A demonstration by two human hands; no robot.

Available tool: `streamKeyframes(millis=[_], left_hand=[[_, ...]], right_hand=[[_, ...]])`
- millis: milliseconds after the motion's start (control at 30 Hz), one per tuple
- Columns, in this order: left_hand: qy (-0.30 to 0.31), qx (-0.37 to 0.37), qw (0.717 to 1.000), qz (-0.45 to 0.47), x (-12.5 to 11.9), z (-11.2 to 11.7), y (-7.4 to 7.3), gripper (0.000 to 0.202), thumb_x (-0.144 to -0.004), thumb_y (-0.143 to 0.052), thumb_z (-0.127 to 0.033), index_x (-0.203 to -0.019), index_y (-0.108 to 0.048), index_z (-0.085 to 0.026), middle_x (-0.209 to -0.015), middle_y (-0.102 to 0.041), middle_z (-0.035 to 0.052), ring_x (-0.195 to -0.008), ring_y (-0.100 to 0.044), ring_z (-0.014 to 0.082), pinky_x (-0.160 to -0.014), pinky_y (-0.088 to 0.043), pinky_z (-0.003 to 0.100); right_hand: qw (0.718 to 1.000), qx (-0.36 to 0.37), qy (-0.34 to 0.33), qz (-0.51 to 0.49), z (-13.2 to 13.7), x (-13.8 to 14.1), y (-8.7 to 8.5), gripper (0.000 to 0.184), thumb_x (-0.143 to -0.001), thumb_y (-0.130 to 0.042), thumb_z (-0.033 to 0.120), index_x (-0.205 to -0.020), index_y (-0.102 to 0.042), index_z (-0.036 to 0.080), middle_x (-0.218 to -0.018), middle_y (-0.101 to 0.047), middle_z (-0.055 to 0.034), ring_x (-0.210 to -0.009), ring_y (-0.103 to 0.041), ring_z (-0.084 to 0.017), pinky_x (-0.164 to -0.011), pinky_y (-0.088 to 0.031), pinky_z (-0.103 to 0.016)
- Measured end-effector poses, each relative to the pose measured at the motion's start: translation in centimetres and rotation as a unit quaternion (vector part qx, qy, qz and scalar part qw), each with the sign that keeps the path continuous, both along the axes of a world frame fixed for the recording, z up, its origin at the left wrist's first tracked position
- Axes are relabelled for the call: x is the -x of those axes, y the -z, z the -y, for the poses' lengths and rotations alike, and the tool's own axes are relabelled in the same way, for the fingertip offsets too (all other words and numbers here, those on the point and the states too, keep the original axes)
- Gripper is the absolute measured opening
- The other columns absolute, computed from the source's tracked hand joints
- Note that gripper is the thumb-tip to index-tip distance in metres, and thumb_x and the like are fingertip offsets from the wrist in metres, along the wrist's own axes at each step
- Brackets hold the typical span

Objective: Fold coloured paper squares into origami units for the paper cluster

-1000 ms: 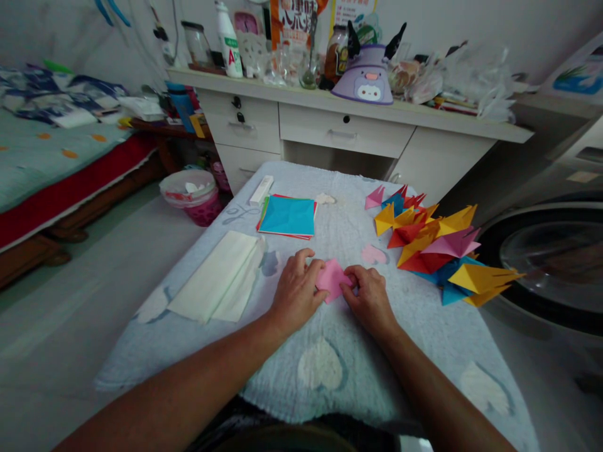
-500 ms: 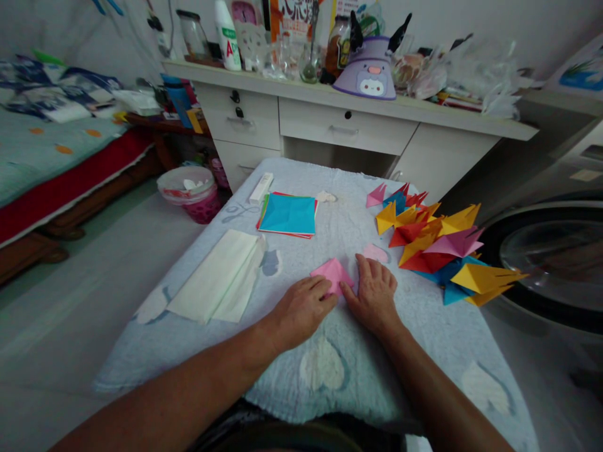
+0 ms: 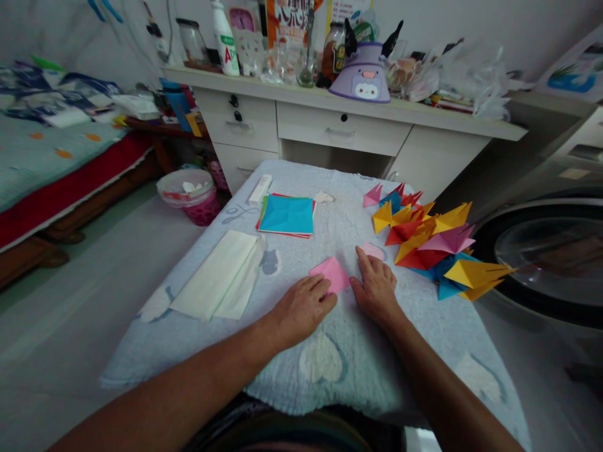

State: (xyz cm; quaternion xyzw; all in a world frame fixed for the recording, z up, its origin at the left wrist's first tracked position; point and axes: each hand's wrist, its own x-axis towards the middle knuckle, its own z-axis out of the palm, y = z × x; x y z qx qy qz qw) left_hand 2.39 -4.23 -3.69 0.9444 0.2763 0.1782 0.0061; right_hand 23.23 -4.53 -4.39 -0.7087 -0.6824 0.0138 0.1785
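Note:
A folded pink paper [image 3: 331, 272] lies on the pale blue towel-covered table [image 3: 330, 351]. My left hand [image 3: 302, 306] rests just below its left edge, fingers curled down with the tips pressing the paper. My right hand [image 3: 377, 284] lies flat beside the paper's right edge, fingers stretched out on the cloth and the thumb near the paper. To the right is a heap of folded paper pieces [image 3: 433, 242] in yellow, red, pink and blue. A stack of square coloured sheets [image 3: 287, 215], blue on top, lies further back.
Folded white paper [image 3: 221, 276] lies at the left of the table, a white tube [image 3: 260, 188] behind it. A cluttered white desk with drawers [image 3: 339, 122] stands beyond. A bed [image 3: 51, 163] is at left, a pink bin [image 3: 191, 194] on the floor, a washing machine door [image 3: 546, 251] at right.
Both hands were pinching and folding the pink paper; it now lies flat. My left hand drew back to its lower edge and my right hand opened flat beside it.

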Motion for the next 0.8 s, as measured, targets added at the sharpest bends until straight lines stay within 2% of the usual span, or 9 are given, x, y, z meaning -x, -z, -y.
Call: streamKeyframes(millis=[100, 167, 233, 300, 467, 800], left_hand=[[0.001, -0.004, 1.0, -0.02, -0.1, 0.0, 0.1, 0.013, -0.092, -0.053, -0.016, -0.101, -0.063, -0.015, -0.109, -0.065, 0.0113, -0.109, -0.059, 0.0257, -0.094, -0.052, 0.041], [0.002, -0.004, 0.999, -0.032, -0.1, 0.0, 0.1, 0.014, -0.093, -0.052, -0.018, -0.102, -0.063, -0.016, -0.108, -0.065, 0.0095, -0.109, -0.059, 0.0253, -0.094, -0.051, 0.041], [0.001, -0.007, 0.999, -0.037, 0.0, 0.1, 0.2, 0.016, -0.094, -0.051, -0.019, -0.105, -0.062, -0.017, -0.11, -0.065, 0.0089, -0.109, -0.059, 0.0249, -0.093, -0.051, 0.04], [0.0, -0.013, 0.999, -0.036, 0.3, 0.3, 0.3, 0.02, -0.094, -0.051, -0.02, -0.11, -0.061, -0.017, -0.115, -0.065, 0.0094, -0.112, -0.058, 0.025, -0.092, -0.051, 0.04], [0.006, -0.024, 0.999, -0.026, 1.4, 0.4, 0.8, 0.027, -0.093, -0.052, -0.018, -0.12, -0.058, -0.017, -0.126, -0.062, 0.0092, -0.122, -0.052, 0.025, -0.095, -0.047, 0.039], [-0.002, 0.006, 1.0, -0.03, 1.7, 0.4, 1.2, 0.027, -0.093, -0.051, -0.017, -0.119, -0.06, -0.019, -0.127, -0.063, 0.0065, -0.124, -0.051, 0.0249, -0.098, -0.043, 0.039]], right_hand=[[0.998, 0.001, -0.052, -0.035, 0.3, -0.4, -0.6, 0.053, -0.091, -0.047, 0.03, -0.143, -0.041, 0.018, -0.138, -0.05, -0.0176, -0.125, -0.045, -0.034, -0.1, -0.036, -0.055], [0.986, 0.006, -0.157, -0.058, 0.8, -0.3, -1.6, 0.046, -0.097, -0.04, 0.035, -0.139, -0.046, 0.02, -0.146, -0.045, -0.0154, -0.135, -0.038, -0.031, -0.107, -0.031, -0.053], [0.963, 0.043, -0.259, -0.063, 1.4, 0.0, -2.6, 0.045, -0.101, -0.031, 0.036, -0.143, -0.042, 0.023, -0.149, -0.044, -0.012, -0.14, -0.034, -0.027, -0.112, -0.024, -0.055], [0.942, 0.086, -0.32, -0.058, 1.7, 0.5, -3.4, 0.047, -0.102, -0.029, 0.038, -0.146, -0.039, 0.024, -0.151, -0.042, -0.0108, -0.143, -0.031, -0.026, -0.114, -0.02, -0.055], [0.93, 0.13, -0.344, -0.016, 1.2, 0.9, -3.4, 0.05, -0.102, -0.027, 0.041, -0.147, -0.037, 0.019, -0.153, -0.037, -0.0125, -0.143, -0.031, -0.027, -0.114, -0.018, -0.06], [0.941, 0.104, -0.312, 0.073, 0.1, 1.1, -2.3, 0.056, -0.101, -0.028, 0.044, -0.151, -0.028, 0.018, -0.158, -0.027, -0.0101, -0.145, -0.027, -0.026, -0.114, -0.019, -0.057]])
